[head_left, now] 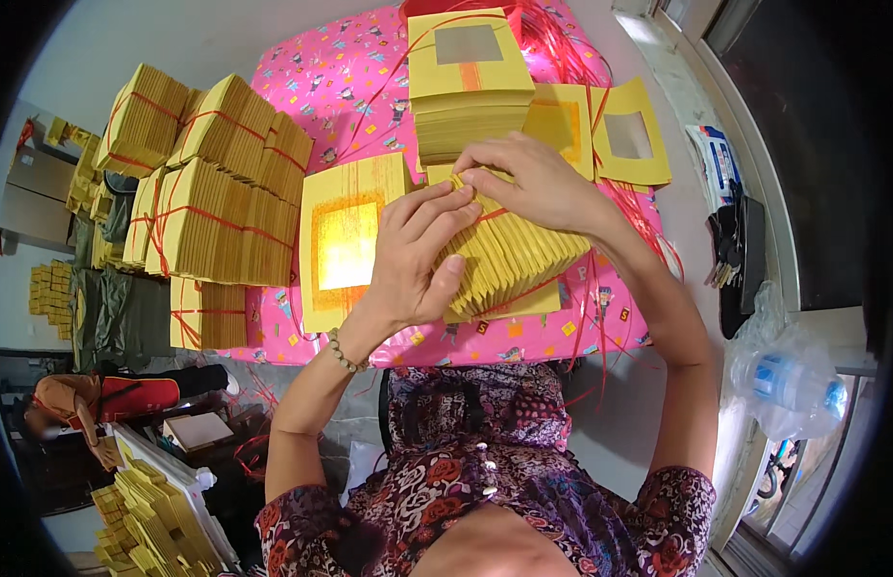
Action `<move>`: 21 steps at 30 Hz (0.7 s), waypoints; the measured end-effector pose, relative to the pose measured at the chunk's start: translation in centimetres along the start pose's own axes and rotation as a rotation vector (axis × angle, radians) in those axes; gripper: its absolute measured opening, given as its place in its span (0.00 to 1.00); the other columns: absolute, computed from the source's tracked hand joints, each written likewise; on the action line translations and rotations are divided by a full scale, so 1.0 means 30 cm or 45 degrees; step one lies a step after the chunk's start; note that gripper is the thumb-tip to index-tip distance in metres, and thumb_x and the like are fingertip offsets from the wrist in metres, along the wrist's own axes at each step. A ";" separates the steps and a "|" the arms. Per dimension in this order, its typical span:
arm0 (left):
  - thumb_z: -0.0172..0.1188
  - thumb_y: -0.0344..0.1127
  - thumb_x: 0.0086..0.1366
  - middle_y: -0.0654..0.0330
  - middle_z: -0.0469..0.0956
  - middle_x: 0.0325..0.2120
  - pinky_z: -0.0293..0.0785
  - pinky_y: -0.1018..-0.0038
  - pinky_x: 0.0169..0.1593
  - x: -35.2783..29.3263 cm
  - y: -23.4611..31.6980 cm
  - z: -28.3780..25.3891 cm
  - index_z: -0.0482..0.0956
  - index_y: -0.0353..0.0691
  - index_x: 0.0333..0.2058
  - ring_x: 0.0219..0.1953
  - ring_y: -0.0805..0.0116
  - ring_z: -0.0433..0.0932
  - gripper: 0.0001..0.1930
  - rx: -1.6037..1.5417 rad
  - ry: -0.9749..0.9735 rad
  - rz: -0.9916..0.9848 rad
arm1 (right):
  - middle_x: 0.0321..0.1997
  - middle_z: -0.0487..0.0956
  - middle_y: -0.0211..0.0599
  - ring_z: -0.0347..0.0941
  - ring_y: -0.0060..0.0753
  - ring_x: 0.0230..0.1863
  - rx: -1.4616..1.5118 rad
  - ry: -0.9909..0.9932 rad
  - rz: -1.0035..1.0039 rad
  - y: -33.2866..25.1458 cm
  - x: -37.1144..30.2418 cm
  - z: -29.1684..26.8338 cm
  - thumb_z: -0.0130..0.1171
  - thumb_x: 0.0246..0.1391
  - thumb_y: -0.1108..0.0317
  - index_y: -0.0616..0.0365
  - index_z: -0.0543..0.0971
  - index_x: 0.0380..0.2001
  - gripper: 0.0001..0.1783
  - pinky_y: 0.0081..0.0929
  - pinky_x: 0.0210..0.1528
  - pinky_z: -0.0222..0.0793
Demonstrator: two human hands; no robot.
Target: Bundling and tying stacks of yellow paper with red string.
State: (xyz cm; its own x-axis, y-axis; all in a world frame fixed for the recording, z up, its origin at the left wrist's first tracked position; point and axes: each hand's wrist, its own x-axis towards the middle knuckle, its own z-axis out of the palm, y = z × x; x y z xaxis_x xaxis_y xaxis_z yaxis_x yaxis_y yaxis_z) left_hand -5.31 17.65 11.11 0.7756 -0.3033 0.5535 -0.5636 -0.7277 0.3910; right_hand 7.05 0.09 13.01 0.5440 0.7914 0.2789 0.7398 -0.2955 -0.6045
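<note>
A bundle of folded yellow paper (523,255) with red ribbon (492,214) around it lies in front of me on the table. My left hand (413,240) curls its fingers onto the bundle's far left end, with the thumb lifted apart. Bent over the same end from the right is my right hand (528,183), its fingertips closed there beside the left ones. What is pinched right at the fingertips is too small to make out. Left of the bundle lies a flat yellow sheet (317,240) with a shiny gold square.
A tall stack of yellow paper (471,125) stands behind my hands. Several tied bundles (201,221) are piled at the left. Loose red ribbons (562,38) trail over the pink patterned tablecloth (322,96). Another person (110,399) is at the lower left, near more yellow bundles (158,524).
</note>
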 end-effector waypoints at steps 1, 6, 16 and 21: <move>0.47 0.45 0.61 0.54 0.74 0.50 0.61 0.59 0.57 -0.006 -0.009 0.004 0.77 0.37 0.48 0.54 0.52 0.69 0.23 -0.016 0.030 -0.002 | 0.40 0.78 0.38 0.70 0.45 0.45 -0.013 -0.094 0.025 -0.003 0.011 -0.004 0.48 0.61 0.57 0.55 0.76 0.41 0.15 0.38 0.51 0.64; 0.43 0.48 0.65 0.55 0.75 0.49 0.62 0.59 0.56 -0.019 -0.014 0.026 0.80 0.53 0.51 0.53 0.54 0.70 0.22 0.000 0.072 0.070 | 0.39 0.77 0.39 0.70 0.45 0.45 0.032 -0.053 0.027 0.002 -0.008 -0.005 0.47 0.61 0.57 0.55 0.75 0.40 0.14 0.39 0.49 0.64; 0.51 0.44 0.62 0.54 0.74 0.49 0.61 0.57 0.59 -0.019 -0.003 -0.010 0.80 0.52 0.50 0.55 0.53 0.69 0.19 -0.034 -0.003 0.048 | 0.41 0.77 0.40 0.70 0.47 0.45 0.051 -0.058 0.010 0.001 -0.006 -0.004 0.47 0.62 0.56 0.56 0.75 0.40 0.16 0.40 0.50 0.64; 0.49 0.45 0.63 0.54 0.72 0.52 0.61 0.56 0.59 0.004 0.008 -0.022 0.78 0.53 0.53 0.57 0.51 0.67 0.21 0.007 -0.086 0.081 | 0.44 0.77 0.38 0.70 0.41 0.50 0.143 -0.060 0.050 0.017 -0.017 -0.011 0.48 0.62 0.60 0.58 0.75 0.44 0.15 0.34 0.54 0.64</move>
State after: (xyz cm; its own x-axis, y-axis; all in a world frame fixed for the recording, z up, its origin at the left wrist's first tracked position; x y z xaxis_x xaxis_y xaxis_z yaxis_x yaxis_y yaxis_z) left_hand -5.55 17.86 11.75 0.7557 -0.3898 0.5263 -0.6111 -0.7088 0.3525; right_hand 7.28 -0.63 12.81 0.5505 0.8055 0.2195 0.6677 -0.2669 -0.6950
